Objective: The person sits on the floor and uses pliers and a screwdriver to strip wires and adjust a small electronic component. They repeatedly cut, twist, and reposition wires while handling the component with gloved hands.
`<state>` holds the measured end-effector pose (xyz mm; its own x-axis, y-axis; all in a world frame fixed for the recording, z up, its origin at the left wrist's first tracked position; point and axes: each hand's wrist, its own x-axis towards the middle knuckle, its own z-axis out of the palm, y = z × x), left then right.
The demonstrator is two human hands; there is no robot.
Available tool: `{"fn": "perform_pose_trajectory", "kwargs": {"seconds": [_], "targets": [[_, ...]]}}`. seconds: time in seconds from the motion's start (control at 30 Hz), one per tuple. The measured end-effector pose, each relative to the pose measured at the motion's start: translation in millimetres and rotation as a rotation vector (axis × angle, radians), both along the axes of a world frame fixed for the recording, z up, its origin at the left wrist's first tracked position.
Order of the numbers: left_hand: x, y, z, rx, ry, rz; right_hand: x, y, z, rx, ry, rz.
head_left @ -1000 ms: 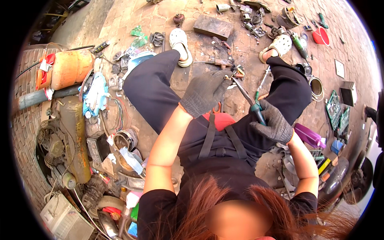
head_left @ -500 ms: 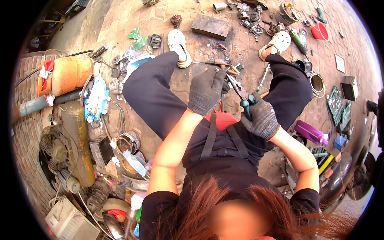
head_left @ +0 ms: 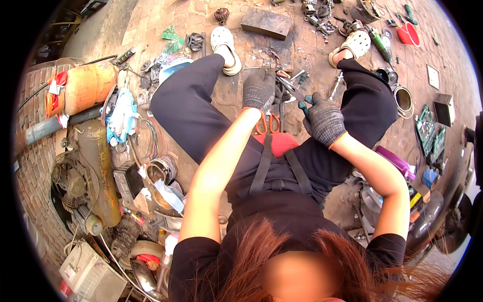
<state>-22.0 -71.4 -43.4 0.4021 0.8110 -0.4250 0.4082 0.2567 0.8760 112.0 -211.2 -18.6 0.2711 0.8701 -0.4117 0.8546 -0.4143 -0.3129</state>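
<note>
My right hand (head_left: 326, 121), in a dark grey knitted glove, is closed round the teal handles of a pair of pliers (head_left: 293, 90). The pliers' jaws point forward and left, toward my other hand. My left hand (head_left: 259, 91), gloved likewise, reaches forward over the floor with its fingers curled. What those fingers hold, if anything, is hidden. Just beyond the hands lie small hand tools, among them one with a green handle (head_left: 303, 74). Orange-handled scissors (head_left: 267, 124) lie between my legs, close to a red seat (head_left: 283, 145).
A dark metal block (head_left: 266, 23) lies ahead between my shoes. An angle grinder (head_left: 380, 45) and a red bucket (head_left: 408, 35) are at the far right. Left stand an orange gas cylinder (head_left: 90, 90) and a rusty tank (head_left: 98, 171). A green tool case (head_left: 429, 131) lies right.
Both hands have moved forward, away from my body, and the pliers went with the right one. The orange scissor handles show more fully now.
</note>
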Motion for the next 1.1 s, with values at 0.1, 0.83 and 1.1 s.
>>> {"fn": "perform_pose_trajectory", "kwargs": {"seconds": [0.1,0.83,1.1], "targets": [[4,7,-12,-0.14,0.089,0.023,6,6,-18,0.088,-0.01,0.067],[20,-5,35,0.641,-0.017,-0.313,7,-28,65,-0.103,1.411,-0.508],[18,-6,22,0.64,0.135,-0.314,-22,-21,53,0.136,1.106,-0.317]]}}
